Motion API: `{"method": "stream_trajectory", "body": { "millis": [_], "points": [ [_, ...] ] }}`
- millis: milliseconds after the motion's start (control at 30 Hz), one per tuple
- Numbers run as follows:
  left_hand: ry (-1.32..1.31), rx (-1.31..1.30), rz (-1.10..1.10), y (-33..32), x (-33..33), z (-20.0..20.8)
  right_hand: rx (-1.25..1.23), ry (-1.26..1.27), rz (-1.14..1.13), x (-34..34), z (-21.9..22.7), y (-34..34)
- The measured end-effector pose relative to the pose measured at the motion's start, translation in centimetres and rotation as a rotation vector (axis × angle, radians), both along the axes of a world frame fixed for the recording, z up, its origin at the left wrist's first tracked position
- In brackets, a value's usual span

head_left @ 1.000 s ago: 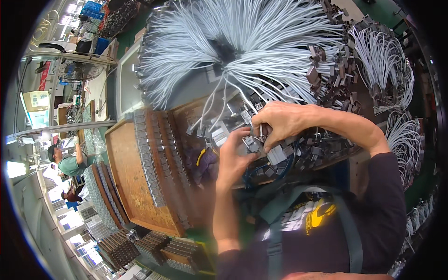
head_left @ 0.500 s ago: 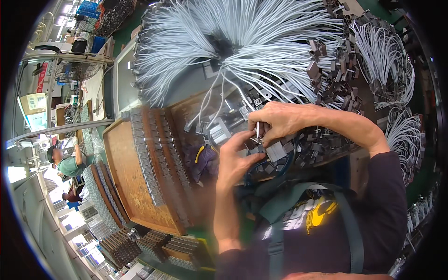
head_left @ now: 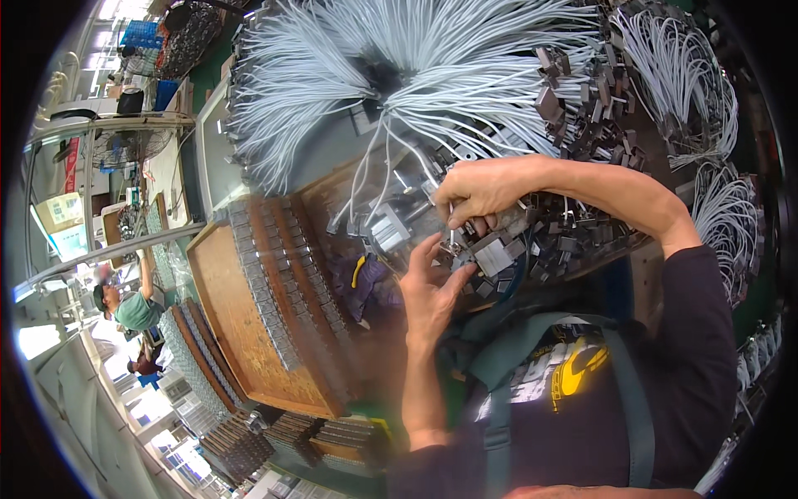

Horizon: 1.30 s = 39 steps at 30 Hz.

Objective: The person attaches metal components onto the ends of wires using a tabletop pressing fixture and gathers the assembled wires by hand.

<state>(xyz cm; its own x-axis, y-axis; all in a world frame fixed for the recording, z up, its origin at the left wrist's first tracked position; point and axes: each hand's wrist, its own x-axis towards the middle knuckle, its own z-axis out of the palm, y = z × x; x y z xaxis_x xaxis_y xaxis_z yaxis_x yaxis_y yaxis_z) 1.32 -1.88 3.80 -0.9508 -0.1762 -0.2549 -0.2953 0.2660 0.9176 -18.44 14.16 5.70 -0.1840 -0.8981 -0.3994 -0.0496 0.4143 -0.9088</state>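
Observation:
My right hand (head_left: 490,190) comes in from the right with its fingers closed round the end of a white cable (head_left: 424,163) that runs down from the large bundle. Beneath those fingers is a small metal part (head_left: 451,247), partly covered; whether it is joined to the cable cannot be made out. My left hand (head_left: 428,295) is just below, thumb and forefinger apart on either side of that part, with nothing plainly gripped. A grey metal block (head_left: 494,257) sits close to both hands among several small dark metal pieces (head_left: 540,268).
A big fan of white cables (head_left: 465,62) with metal ends fills the bench's far side; more cable bundles (head_left: 677,83) hang at right. Left are a wooden tray (head_left: 249,333) with rows of metal parts (head_left: 258,283) and a purple cloth (head_left: 366,287). A person (head_left: 137,308) works farther left.
My left thumb and forefinger have spread away from the small metal part they were pinching. My right hand has shifted slightly up and left, still on the cable. The whole view has tilted a little.

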Motion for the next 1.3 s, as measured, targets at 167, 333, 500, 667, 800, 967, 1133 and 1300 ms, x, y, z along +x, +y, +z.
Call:
{"method": "stream_trajectory", "body": {
  "millis": [167,333,500,667,800,967,1133,1300],
  "points": [
    [0.068,0.050,0.084,0.9,0.2,-1.0,-0.036,0.055,-0.076,1.5,-0.3,0.0],
    [0.082,0.052,0.134,1.4,0.1,-1.6,-0.096,0.230,-0.104,2.0,0.5,0.3],
    [0.031,0.418,0.267,2.3,0.0,-2.7,-0.226,0.426,-0.135,2.4,-0.9,1.0],
    [0.021,0.588,0.369,3.0,-1.3,-2.7,-0.194,0.440,-0.170,2.5,-1.2,1.1],
    [0.020,0.634,0.373,2.7,-2.3,-3.5,-0.015,0.509,-0.035,2.1,1.1,0.8],
    [-0.111,0.565,0.417,2.5,-4.5,-3.2,-0.050,0.711,-0.028,2.2,-0.7,-0.1],
    [0.007,0.074,0.248,1.7,-5.6,-2.3,-0.038,0.797,0.054,0.2,-0.2,0.2],
    [0.097,-0.281,0.213,1.5,-7.1,-1.4,-0.015,0.862,0.101,-0.8,-0.4,-0.1]
  ]
}}
